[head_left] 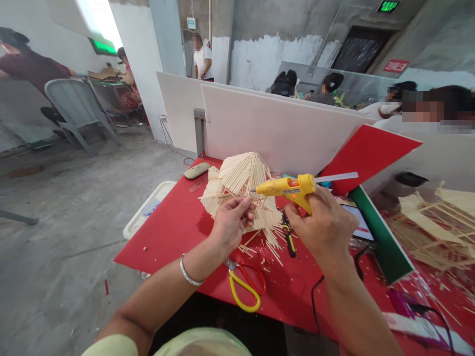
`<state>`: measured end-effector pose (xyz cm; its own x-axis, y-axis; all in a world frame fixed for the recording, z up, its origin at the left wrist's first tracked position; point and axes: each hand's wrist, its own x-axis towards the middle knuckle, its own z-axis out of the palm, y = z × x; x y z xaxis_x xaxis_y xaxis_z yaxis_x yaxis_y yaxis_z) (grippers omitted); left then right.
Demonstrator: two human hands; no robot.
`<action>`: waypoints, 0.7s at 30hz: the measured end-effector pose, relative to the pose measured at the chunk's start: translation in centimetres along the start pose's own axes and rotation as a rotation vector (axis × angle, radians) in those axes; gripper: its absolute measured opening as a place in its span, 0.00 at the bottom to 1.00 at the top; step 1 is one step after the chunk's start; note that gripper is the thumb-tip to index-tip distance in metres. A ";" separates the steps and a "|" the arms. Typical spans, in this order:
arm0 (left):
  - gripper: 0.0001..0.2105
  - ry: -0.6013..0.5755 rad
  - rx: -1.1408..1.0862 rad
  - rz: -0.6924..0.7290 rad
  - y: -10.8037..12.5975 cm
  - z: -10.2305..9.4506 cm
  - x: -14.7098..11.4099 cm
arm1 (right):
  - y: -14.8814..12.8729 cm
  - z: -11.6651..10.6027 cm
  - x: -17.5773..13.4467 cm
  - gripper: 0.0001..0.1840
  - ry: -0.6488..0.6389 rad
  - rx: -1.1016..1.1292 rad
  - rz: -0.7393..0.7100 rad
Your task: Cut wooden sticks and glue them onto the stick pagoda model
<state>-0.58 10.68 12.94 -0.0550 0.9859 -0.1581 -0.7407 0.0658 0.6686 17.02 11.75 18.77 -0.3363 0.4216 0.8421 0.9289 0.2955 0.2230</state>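
Note:
My right hand (328,225) is wrapped round the handle of a yellow hot glue gun (285,189), with a clear glue stick (337,177) poking out of its back. The gun's nozzle points left, just above my left hand (235,217). The left fingertips are pinched on what looks like a thin wooden stick, mostly hidden by the fingers. Behind both hands stands a model roof (241,170) built from pale thin sticks, with slanted faces. Loose sticks (272,242) lie in front of it, partly behind my left hand.
Scissors (247,289) with red and yellow handles lie near the table's (174,232) front edge. Pliers (288,237) rest beside the model, a beige oblong object (197,170) behind left. On the right are a phone (358,222), a green board (382,237) and another stick model (438,227). White panels (274,126) stand behind.

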 end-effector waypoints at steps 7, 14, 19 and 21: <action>0.14 -0.011 0.005 0.015 -0.2 -0.3 0.2 | -0.3 0.1 0.1 0.07 -0.042 0.014 0.009; 0.14 -0.020 0.011 0.031 -0.2 -0.3 0.1 | -0.4 0.0 0.3 0.08 -0.094 0.009 0.001; 0.15 -0.015 0.011 0.025 -0.1 -0.3 0.1 | -0.4 -0.1 0.3 0.08 -0.094 0.027 0.002; 0.15 -0.018 0.012 0.027 -0.1 -0.3 0.1 | -0.4 -0.1 0.3 0.08 -0.087 0.026 -0.001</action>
<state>-0.69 10.77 12.65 -0.0630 0.9899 -0.1272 -0.7309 0.0410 0.6812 16.59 11.65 18.98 -0.3501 0.4944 0.7956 0.9249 0.3171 0.2100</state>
